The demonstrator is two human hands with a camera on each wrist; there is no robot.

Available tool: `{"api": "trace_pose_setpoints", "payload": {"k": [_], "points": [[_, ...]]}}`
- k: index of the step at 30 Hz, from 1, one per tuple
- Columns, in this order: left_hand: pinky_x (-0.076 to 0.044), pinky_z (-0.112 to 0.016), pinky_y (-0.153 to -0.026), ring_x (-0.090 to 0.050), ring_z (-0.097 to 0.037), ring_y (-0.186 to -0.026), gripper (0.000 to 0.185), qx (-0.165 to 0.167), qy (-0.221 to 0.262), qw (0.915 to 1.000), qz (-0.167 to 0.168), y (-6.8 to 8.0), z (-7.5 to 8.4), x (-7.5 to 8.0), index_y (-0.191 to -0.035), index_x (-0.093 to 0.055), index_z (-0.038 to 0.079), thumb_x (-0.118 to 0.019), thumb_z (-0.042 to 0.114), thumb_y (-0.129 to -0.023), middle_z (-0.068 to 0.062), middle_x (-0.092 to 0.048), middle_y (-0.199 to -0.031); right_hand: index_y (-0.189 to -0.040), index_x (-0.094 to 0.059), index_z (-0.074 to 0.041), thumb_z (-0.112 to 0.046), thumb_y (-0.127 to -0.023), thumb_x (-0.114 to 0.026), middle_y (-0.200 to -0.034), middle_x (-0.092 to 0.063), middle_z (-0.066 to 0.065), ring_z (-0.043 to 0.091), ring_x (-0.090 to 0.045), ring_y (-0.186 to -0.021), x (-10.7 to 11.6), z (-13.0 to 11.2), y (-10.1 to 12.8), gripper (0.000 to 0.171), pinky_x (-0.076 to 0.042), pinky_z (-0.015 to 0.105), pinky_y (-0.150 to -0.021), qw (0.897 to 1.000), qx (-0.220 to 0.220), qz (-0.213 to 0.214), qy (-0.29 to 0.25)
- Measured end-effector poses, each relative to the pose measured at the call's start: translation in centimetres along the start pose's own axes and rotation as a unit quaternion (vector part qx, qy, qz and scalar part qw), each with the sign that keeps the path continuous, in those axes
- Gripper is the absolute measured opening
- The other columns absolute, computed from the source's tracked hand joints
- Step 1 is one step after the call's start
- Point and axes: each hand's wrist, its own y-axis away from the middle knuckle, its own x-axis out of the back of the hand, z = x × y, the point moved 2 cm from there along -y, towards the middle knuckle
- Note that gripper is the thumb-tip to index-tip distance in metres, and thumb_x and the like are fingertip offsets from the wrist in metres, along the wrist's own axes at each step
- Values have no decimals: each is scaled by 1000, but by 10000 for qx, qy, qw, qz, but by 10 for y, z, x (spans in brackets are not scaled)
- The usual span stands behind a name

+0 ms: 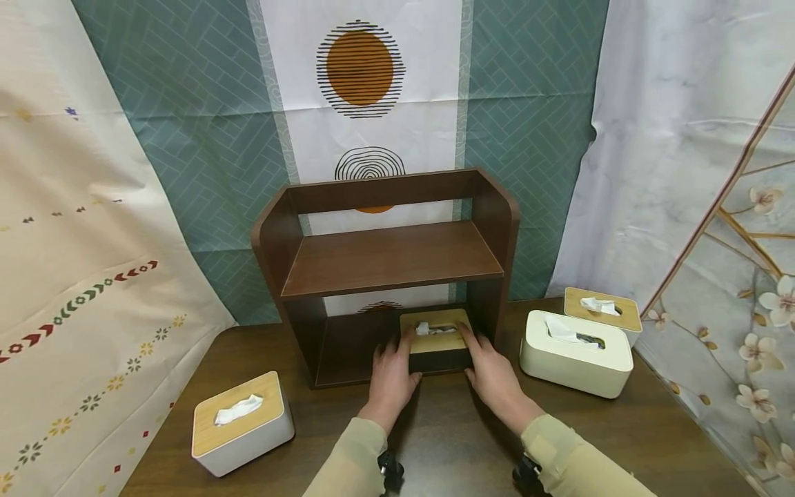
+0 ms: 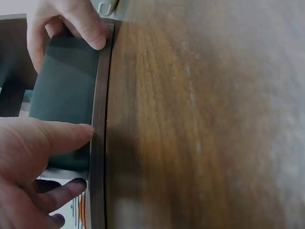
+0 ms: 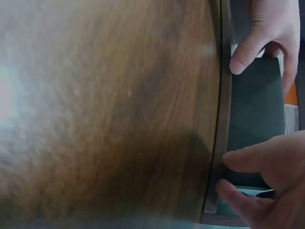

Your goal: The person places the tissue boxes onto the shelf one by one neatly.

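Note:
A tissue box with a dark green body and wooden lid (image 1: 437, 361) sits on the right part of the lower shelf, a white tissue showing in its slot. My left hand (image 1: 393, 378) touches its left side, the fingers fairly straight along the edge. On the opposite side, my right hand (image 1: 495, 378) lies against the box in the same way. The left wrist view shows the left thumb (image 2: 66, 136) extended across the dark front face (image 2: 69, 81). In the right wrist view, the right thumb (image 3: 245, 158) rests on that face near its end.
The dark brown two-tier shelf (image 1: 397, 259) stands at the back of the wooden table (image 1: 447, 442). A white tissue box with wooden lid (image 1: 242, 421) is at left. To the right are a cream tissue box (image 1: 574, 362) and another wooden-lidded box (image 1: 627, 314) behind it. Curtains surround the table.

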Motion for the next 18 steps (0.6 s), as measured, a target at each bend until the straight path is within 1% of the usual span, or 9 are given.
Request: {"api": "trace_pose_setpoints", "payload": {"k": [2,4,7,10,13,18], "points": [[-39,-71,-118,-57,-53,-140,98,41,84,9999,-58,1,0,3,-165,-46,11,-99,8,-82,-34,-57,-152,-164,-47,-6,7,-78,-97,-137,-63,34,45,-75,-84,3,-3,2,100,-62,55,-66,10000,29,82,-26],[-38,-72,-119,-57,-54,-139,97,71,132,9999,-85,3,-1,8,-165,-47,12,-99,11,-83,-33,-55,-154,-163,-48,-5,6,-78,-97,-143,-60,36,49,-75,-97,8,-5,5,99,-62,58,-71,9998,49,180,-49],[-37,-72,-119,-59,-53,-137,96,104,100,9999,-69,6,-1,18,-164,-47,11,-100,17,-84,-31,-54,-157,-163,-48,-3,2,-80,-98,-150,-57,37,52,-71,-116,14,-10,7,97,-62,62,-80,9997,56,244,-78],[-35,-71,-121,-59,-51,-139,96,209,-22,9997,-106,11,-1,27,-166,-46,9,-99,23,-87,-29,-52,-161,-164,-47,-2,-4,-83,-98,-155,-55,35,51,-64,-131,19,-17,8,95,-61,63,-89,9997,77,221,-67],[-33,-69,-123,-55,-48,-144,98,285,-120,9994,-159,16,-1,34,-168,-43,8,-97,28,-89,-27,-49,-164,-164,-48,0,-10,-85,-98,-158,-54,32,49,-60,-139,22,-24,8,94,-61,62,-93,9998,112,190,11],[-32,-68,-124,-51,-46,-148,97,228,-194,9995,-91,21,5,44,-168,-42,7,-95,29,-91,-27,-47,-165,-165,-47,-1,-19,-88,-97,-160,-54,27,45,-56,-144,26,-36,9,93,-62,59,-94,9997,156,151,141]]}}
